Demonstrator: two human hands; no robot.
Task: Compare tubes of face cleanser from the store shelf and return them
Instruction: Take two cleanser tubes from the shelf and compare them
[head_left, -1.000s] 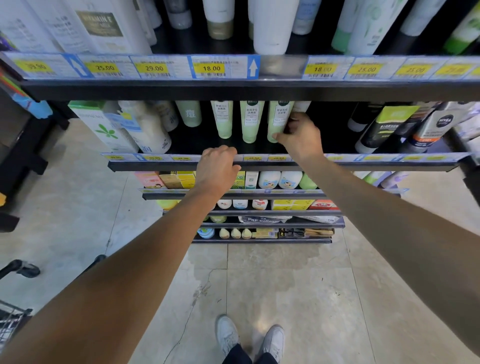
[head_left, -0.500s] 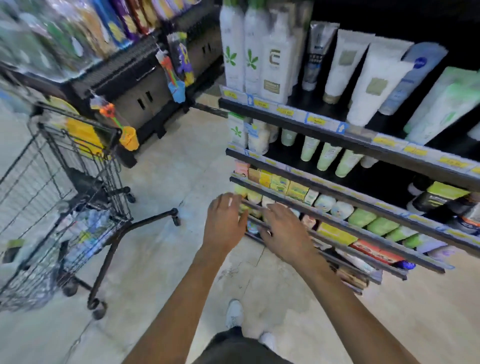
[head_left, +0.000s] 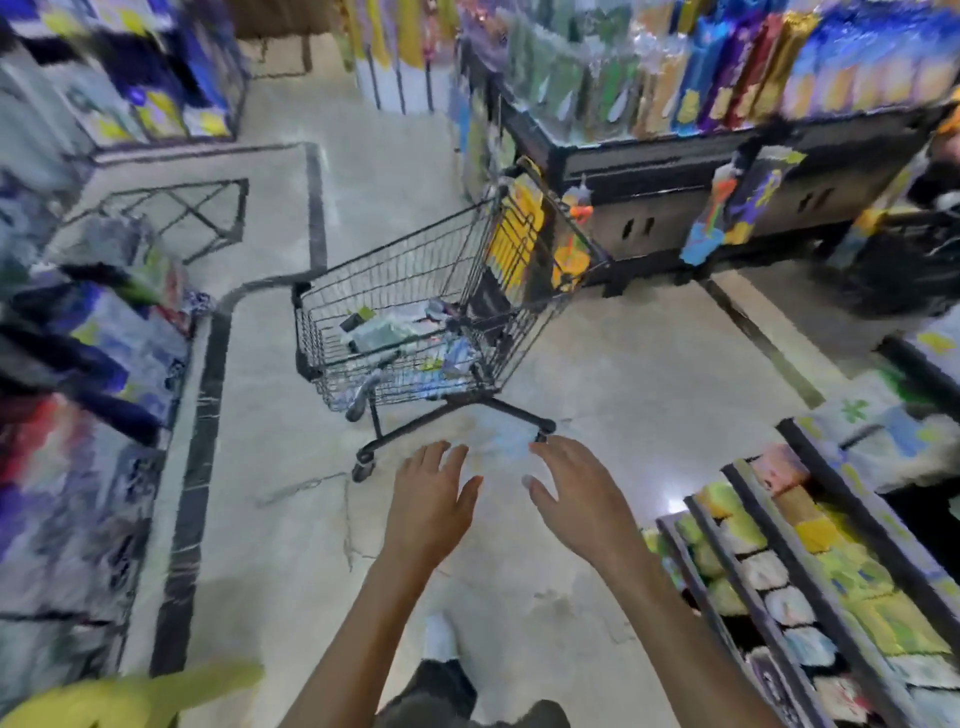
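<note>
The cart (head_left: 415, 322) is of thin metal wire, dark and a little shiny, on a dark tube frame; its handle looks like grey plastic. The floor (head_left: 623, 364) is polished stone or tile, pale, smooth and glossy, with a bright reflection of light and dark inlaid strips. Thin cracks run over it near the hands. The shelves (head_left: 769, 597) at the right have dark matt rails. The packages in the cart look like glossy plastic film. The picture is blurred, so the goods on the shelves cannot be judged.
</note>
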